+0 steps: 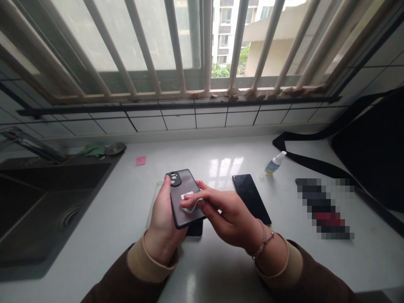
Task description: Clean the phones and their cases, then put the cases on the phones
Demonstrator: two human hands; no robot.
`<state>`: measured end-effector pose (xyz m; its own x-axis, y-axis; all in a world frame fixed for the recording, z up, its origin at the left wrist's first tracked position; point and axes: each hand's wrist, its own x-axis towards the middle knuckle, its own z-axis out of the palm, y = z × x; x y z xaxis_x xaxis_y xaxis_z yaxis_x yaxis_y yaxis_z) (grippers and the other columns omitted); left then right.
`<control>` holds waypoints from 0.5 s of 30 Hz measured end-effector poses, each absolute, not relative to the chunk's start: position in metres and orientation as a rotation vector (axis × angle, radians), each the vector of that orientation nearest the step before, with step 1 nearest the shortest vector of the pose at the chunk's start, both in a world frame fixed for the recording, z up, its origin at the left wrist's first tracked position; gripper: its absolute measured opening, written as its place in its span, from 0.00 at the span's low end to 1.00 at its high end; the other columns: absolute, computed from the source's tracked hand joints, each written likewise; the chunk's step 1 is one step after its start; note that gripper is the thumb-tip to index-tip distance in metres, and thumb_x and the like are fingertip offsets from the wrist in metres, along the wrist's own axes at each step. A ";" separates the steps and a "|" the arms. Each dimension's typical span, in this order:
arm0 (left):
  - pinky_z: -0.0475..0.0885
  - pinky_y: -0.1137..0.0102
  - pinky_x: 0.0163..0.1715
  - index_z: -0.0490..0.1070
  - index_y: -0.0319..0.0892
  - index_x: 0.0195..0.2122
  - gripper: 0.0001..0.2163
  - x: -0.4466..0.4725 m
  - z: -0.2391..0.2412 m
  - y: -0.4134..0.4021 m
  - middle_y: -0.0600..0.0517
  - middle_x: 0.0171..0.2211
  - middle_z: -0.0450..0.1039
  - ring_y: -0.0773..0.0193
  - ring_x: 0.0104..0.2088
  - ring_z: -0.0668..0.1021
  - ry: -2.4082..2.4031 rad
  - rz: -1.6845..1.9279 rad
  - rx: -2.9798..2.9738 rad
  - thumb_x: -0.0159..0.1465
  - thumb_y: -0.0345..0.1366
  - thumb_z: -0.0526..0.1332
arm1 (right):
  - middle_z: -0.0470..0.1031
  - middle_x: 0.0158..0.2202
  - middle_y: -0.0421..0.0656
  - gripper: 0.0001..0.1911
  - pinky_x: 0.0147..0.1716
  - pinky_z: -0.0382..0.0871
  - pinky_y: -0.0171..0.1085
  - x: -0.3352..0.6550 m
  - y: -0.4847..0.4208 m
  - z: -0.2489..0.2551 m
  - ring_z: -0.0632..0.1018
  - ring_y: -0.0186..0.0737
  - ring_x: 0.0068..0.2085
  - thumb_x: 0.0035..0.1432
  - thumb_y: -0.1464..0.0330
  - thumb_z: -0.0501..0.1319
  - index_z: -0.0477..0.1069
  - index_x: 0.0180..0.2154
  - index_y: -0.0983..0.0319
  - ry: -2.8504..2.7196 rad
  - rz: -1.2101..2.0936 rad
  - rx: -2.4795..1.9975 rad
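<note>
My left hand (164, 214) is closed around a phone case (186, 185) with a smoky translucent back, a black rim and a camera cutout at its top left. Pinched in my right hand (229, 214) is a small white cloth (191, 206), pressed against the lower part of that back. Whether a phone sits inside the case, I cannot tell. Beneath my hands lies a dark phone (195, 229), mostly covered, and the edge of a clear case (152, 205) shows to its left. A second black phone (251, 198) rests flat beside my right hand.
A small spray bottle (274, 164) stands at the right, near a black bag (372, 139) and its strap. A blurred-out dark object (323, 208) lies further right. On the left are a pink paper note (140, 160), a sink (41, 210) and a faucet (34, 145).
</note>
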<state>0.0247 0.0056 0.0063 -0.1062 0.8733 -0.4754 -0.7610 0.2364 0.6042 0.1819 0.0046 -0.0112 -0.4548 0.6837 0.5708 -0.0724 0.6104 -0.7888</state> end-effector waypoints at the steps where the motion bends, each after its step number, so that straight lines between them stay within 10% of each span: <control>1: 0.85 0.63 0.36 0.81 0.32 0.42 0.26 0.024 0.007 0.006 0.38 0.34 0.84 0.55 0.32 0.86 0.958 1.400 0.139 0.79 0.48 0.49 | 0.87 0.50 0.44 0.13 0.76 0.59 0.54 0.182 0.004 -0.009 0.87 0.40 0.53 0.76 0.74 0.57 0.77 0.55 0.58 -1.836 0.978 -0.477; 11: 0.84 0.65 0.33 0.81 0.34 0.50 0.19 0.025 0.012 0.004 0.41 0.35 0.85 0.58 0.27 0.85 0.913 1.166 0.217 0.78 0.43 0.55 | 0.86 0.46 0.46 0.13 0.49 0.84 0.44 0.183 0.007 -0.018 0.87 0.44 0.46 0.78 0.59 0.58 0.79 0.49 0.56 -1.301 0.964 -0.829; 15: 0.85 0.63 0.33 0.81 0.34 0.50 0.18 0.028 0.020 -0.001 0.40 0.35 0.86 0.56 0.27 0.86 0.924 1.003 0.198 0.78 0.43 0.56 | 0.84 0.54 0.50 0.15 0.62 0.77 0.53 0.186 0.025 -0.026 0.84 0.46 0.56 0.80 0.57 0.53 0.74 0.52 0.58 -1.125 0.885 -0.911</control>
<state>0.0282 -0.0009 0.0198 0.2076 0.7923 -0.5738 -0.6366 0.5548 0.5357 0.1863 0.0248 -0.0265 0.1990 0.9180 0.3430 -0.1167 0.3697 -0.9218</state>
